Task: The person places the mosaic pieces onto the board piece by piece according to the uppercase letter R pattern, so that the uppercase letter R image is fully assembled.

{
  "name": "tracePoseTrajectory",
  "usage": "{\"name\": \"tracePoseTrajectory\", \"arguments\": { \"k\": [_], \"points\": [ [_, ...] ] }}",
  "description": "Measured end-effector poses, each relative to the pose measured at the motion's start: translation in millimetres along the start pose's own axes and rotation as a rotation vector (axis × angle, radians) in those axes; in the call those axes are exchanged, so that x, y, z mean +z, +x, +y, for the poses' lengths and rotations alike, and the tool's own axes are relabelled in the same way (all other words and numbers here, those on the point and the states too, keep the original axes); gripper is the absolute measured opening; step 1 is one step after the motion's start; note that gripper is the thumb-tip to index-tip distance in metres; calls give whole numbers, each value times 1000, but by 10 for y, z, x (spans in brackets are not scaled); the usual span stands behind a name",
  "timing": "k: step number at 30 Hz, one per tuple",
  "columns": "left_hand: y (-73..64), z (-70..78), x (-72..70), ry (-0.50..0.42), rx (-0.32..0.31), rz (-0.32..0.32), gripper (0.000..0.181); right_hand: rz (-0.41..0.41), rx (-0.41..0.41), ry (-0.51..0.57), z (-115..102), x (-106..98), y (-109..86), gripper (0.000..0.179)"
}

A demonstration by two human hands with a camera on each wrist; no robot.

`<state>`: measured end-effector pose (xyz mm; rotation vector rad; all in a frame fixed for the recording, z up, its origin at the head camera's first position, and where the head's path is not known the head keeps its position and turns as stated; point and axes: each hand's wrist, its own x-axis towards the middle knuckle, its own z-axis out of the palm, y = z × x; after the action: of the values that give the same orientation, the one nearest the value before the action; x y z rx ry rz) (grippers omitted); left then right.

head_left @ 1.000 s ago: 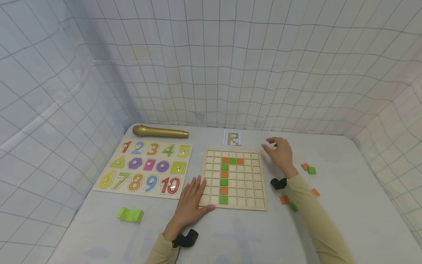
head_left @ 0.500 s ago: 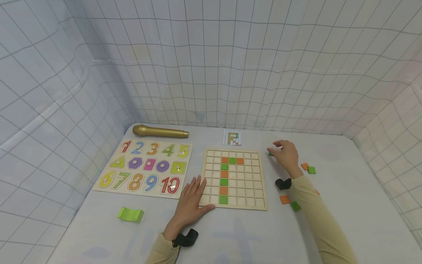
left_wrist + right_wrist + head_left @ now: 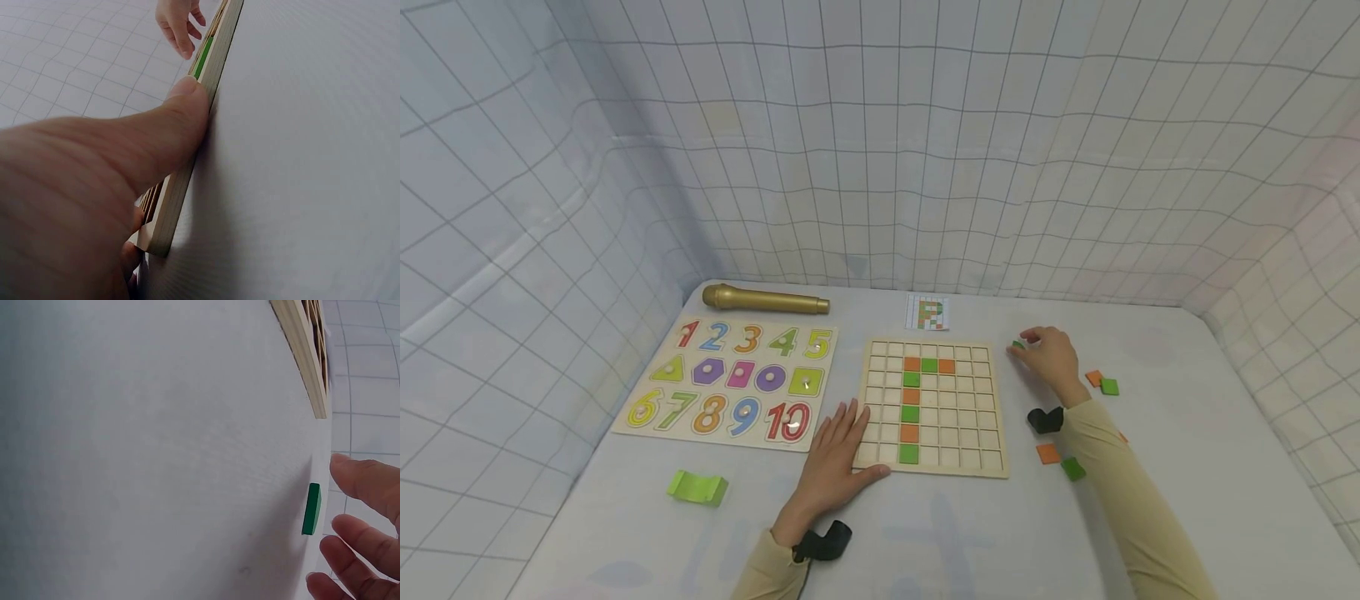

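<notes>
A wooden grid board lies mid-table, with orange tiles and green tiles in one column and a short row at its top. My left hand rests on the board's lower left corner, fingers straight; in the left wrist view its thumb lies along the front edge. To the right of the board, my right hand hovers at a green tile. In the right wrist view that tile lies on the table, and thumb and fingers stand apart from each other around it, not visibly touching it.
Loose orange and green tiles lie right of the board, partly behind the right forearm. A pattern card is behind the board. At left are a number puzzle, a gold toy microphone and a light green block.
My right hand has moved slightly right and toward me, and a green tile now shows at its fingertips. The left hand has stayed on the board.
</notes>
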<state>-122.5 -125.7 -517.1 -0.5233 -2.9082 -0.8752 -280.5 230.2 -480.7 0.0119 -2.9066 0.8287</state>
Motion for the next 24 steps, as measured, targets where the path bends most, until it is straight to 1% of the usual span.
{"name": "tracePoseTrajectory", "arguments": {
  "k": [4, 8, 17, 24],
  "points": [
    [0, 4, -1, 3, -3, -2, 88, -39, 7, -8, 2, 0, -4, 44],
    [1, 15, -10, 1, -5, -3, 88, -62, 10, -2, -4, -14, -8, 43],
    [10, 24, -21, -2, -8, -2, 87, -85, 10, -15, -22, -28, 1, 40],
    [1, 14, -21, -2, 3, 1, 87, -100, 5, -23, -36, -48, -6, 35]
  ]
}}
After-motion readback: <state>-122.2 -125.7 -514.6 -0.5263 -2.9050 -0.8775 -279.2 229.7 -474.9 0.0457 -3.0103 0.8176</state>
